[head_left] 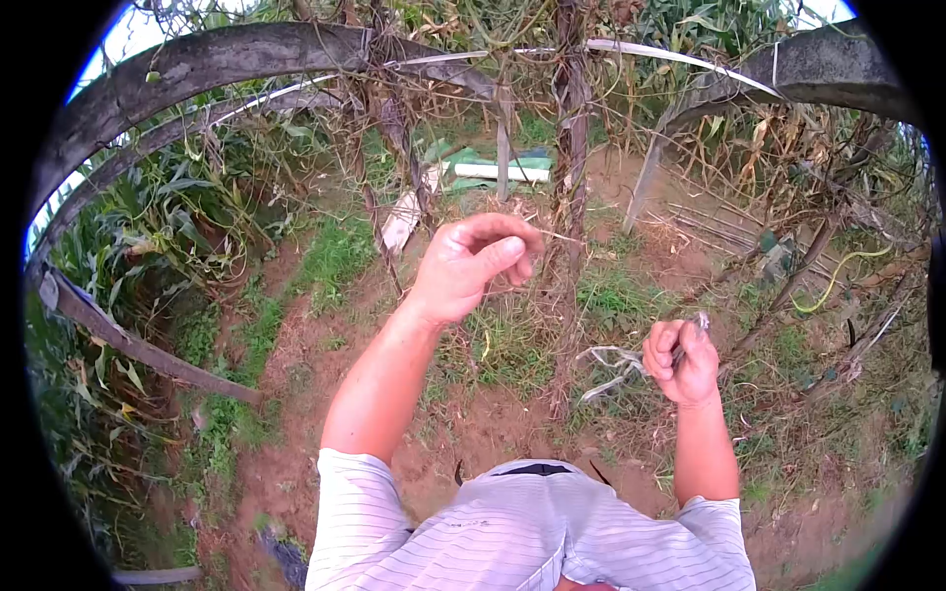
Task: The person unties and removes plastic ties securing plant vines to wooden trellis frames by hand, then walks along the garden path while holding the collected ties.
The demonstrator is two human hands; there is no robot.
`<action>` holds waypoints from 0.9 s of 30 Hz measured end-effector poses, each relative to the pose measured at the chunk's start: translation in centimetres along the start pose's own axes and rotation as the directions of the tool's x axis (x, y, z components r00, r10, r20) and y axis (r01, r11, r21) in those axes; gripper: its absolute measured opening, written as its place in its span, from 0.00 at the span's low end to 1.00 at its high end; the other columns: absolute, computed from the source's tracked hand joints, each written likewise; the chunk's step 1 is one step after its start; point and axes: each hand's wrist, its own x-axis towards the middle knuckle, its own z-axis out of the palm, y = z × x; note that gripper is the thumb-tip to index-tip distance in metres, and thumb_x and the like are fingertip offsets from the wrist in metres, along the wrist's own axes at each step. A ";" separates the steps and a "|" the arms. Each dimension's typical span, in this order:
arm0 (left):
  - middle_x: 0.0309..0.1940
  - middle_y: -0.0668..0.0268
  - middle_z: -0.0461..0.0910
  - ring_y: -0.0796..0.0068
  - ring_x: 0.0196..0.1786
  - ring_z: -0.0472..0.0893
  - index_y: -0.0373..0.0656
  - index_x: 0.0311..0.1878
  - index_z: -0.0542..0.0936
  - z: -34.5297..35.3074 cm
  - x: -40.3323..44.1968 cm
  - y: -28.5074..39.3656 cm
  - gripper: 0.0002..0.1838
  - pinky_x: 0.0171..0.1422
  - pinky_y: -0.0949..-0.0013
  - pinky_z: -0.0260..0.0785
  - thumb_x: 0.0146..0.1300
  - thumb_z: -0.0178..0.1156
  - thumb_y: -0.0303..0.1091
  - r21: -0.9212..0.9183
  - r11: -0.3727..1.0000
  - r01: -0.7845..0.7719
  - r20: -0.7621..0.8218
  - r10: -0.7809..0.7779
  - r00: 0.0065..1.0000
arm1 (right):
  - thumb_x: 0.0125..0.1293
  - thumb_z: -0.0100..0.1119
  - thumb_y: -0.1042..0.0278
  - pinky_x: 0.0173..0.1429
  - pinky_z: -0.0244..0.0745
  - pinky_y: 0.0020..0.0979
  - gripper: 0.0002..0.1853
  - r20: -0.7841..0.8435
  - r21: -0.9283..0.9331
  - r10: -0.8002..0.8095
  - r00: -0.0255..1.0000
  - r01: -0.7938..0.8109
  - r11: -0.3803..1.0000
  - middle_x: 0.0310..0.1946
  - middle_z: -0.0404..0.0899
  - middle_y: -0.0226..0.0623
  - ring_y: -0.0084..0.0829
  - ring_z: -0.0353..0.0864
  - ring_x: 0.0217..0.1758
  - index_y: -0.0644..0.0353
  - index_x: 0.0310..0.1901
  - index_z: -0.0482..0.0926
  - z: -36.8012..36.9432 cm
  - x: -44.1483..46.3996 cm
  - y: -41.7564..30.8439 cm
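My left hand is raised near the middle, its fingers curled and the thumb close to the index finger. A thin dry stem stretches from its fingertips toward the upright twisted vine trunk. Lower on the right, my right hand is closed around a bundle of pale strips, whose loose ends hang out to the left. A small greyish end sticks up above its thumb.
Grey beams arch overhead with tangled vines and a white strip. Corn plants stand at the left. Thin posts rise from the soil. A white board and green sheets lie beyond. Dry branches fill the right.
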 end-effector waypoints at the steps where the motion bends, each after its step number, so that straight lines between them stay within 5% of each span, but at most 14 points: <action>1: 0.38 0.59 0.85 0.72 0.37 0.83 0.35 0.51 0.82 1.3 2.3 1.0 0.13 0.41 0.70 0.77 0.69 0.61 0.33 0.078 0.996 -0.044 0.030 0.042 0.999 | 0.75 0.51 0.49 0.23 0.58 0.24 0.22 -0.034 -0.073 -0.011 0.999 0.009 0.997 0.23 0.70 0.33 0.22 0.65 0.19 0.63 0.37 0.80 0.1 1.0 -0.4; 3: 0.38 0.60 0.85 0.73 0.38 0.83 0.34 0.51 0.82 2.7 6.9 1.5 0.13 0.42 0.70 0.76 0.69 0.60 0.33 0.152 0.982 -0.112 0.063 0.104 0.993 | 0.73 0.56 0.49 0.23 0.60 0.23 0.23 -0.064 -0.208 0.008 0.998 -0.021 0.978 0.24 0.76 0.35 0.22 0.69 0.20 0.66 0.38 0.82 0.5 2.5 -1.5; 5: 0.37 0.62 0.85 0.75 0.36 0.82 0.34 0.51 0.82 2.8 11.2 1.5 0.13 0.42 0.74 0.75 0.70 0.57 0.31 0.387 0.922 0.005 -0.160 0.061 0.985 | 0.73 0.56 0.49 0.24 0.60 0.22 0.23 -0.065 -0.332 0.044 0.997 -0.063 0.941 0.23 0.76 0.33 0.21 0.69 0.21 0.66 0.40 0.82 0.3 3.1 -2.0; 6: 0.37 0.62 0.85 0.75 0.36 0.82 0.34 0.51 0.82 1.8 13.5 0.5 0.13 0.42 0.74 0.75 0.70 0.57 0.31 0.383 0.924 0.001 -0.161 0.066 0.985 | 0.73 0.57 0.49 0.24 0.61 0.22 0.23 -0.081 -0.441 0.086 0.993 -0.113 0.890 0.22 0.75 0.31 0.20 0.70 0.22 0.66 0.41 0.83 0.3 3.3 -2.1; 8: 0.35 0.64 0.84 0.77 0.35 0.81 0.34 0.51 0.82 -0.9 17.6 -2.8 0.13 0.42 0.74 0.74 0.68 0.60 0.32 0.372 0.919 0.129 -0.417 0.041 0.908 | 0.72 0.59 0.50 0.25 0.62 0.21 0.22 -0.149 -0.537 0.104 0.983 -0.169 0.826 0.23 0.76 0.29 0.18 0.70 0.23 0.66 0.42 0.83 1.1 3.0 -2.7; 12: 0.32 0.66 0.83 0.78 0.34 0.80 0.34 0.49 0.83 -1.0 20.9 -4.1 0.16 0.42 0.73 0.73 0.64 0.66 0.35 0.301 0.953 0.040 -0.415 0.093 0.905 | 0.70 0.62 0.54 0.27 0.64 0.21 0.19 -0.260 -0.607 0.066 0.963 -0.217 0.765 0.24 0.78 0.29 0.16 0.70 0.24 0.65 0.42 0.84 1.5 2.2 -3.6; 14: 0.29 0.63 0.84 0.75 0.32 0.81 0.34 0.37 0.84 -0.8 21.9 -4.3 0.14 0.41 0.70 0.73 0.59 0.69 0.37 0.466 0.885 -0.007 -0.527 0.284 0.801 | 0.70 0.63 0.55 0.27 0.64 0.21 0.18 -0.333 -0.674 0.001 0.943 -0.239 0.699 0.24 0.78 0.29 0.16 0.69 0.24 0.65 0.43 0.84 2.9 2.7 -4.1; 16: 0.28 0.64 0.84 0.75 0.32 0.80 0.36 0.35 0.84 -2.4 23.2 -6.3 0.14 0.41 0.68 0.73 0.58 0.70 0.39 0.369 0.899 -0.237 -0.480 0.403 0.779 | 0.69 0.63 0.56 0.28 0.65 0.22 0.16 -0.366 -0.696 -0.046 0.930 -0.240 0.676 0.24 0.78 0.28 0.16 0.71 0.25 0.65 0.43 0.85 5.2 3.9 -4.3; 18: 0.26 0.67 0.83 0.79 0.29 0.78 0.38 0.36 0.84 -4.2 23.5 -6.9 0.11 0.37 0.70 0.71 0.60 0.69 0.36 0.514 0.794 -0.323 -0.334 0.533 0.778 | 0.69 0.63 0.58 0.31 0.67 0.24 0.15 -0.293 -0.794 -0.098 0.951 -0.184 0.580 0.24 0.78 0.27 0.17 0.72 0.27 0.64 0.42 0.85 7.8 5.6 -4.4; 20: 0.24 0.68 0.82 0.82 0.26 0.77 0.39 0.34 0.82 -5.2 23.3 -7.0 0.08 0.33 0.73 0.68 0.63 0.66 0.34 0.255 0.910 -0.327 -0.263 0.391 0.882 | 0.69 0.62 0.59 0.35 0.69 0.26 0.14 -0.306 -0.830 -0.120 0.944 -0.203 0.520 0.26 0.79 0.28 0.19 0.75 0.30 0.63 0.42 0.85 10.1 7.7 -4.2; 22: 0.23 0.69 0.80 0.84 0.24 0.76 0.38 0.35 0.79 -5.8 21.8 -4.9 0.08 0.30 0.74 0.67 0.67 0.62 0.33 0.559 0.693 -0.455 -0.034 0.567 0.823 | 0.70 0.61 0.60 0.38 0.71 0.27 0.13 -0.201 -0.941 -0.234 0.951 -0.122 0.314 0.29 0.79 0.29 0.21 0.75 0.33 0.62 0.43 0.85 12.2 10.3 -3.6; 24: 0.23 0.67 0.77 0.81 0.23 0.74 0.41 0.39 0.75 -5.6 20.4 -2.0 0.03 0.25 0.77 0.62 0.71 0.57 0.29 -0.019 0.997 -0.078 0.017 0.078 0.997 | 0.71 0.59 0.60 0.41 0.71 0.29 0.13 -0.187 -0.964 -0.290 0.938 -0.118 0.240 0.32 0.80 0.30 0.23 0.76 0.35 0.61 0.45 0.85 13.7 13.3 -2.9; 27: 0.22 0.70 0.73 0.83 0.21 0.70 0.40 0.42 0.73 -7.0 21.0 -1.6 0.06 0.21 0.79 0.58 0.71 0.58 0.31 -0.009 0.995 -0.103 0.087 0.103 0.991 | 0.72 0.56 0.61 0.46 0.75 0.35 0.13 -0.078 -0.996 -0.427 0.901 -0.052 0.073 0.36 0.83 0.37 0.32 0.81 0.40 0.61 0.48 0.84 15.2 18.9 -1.4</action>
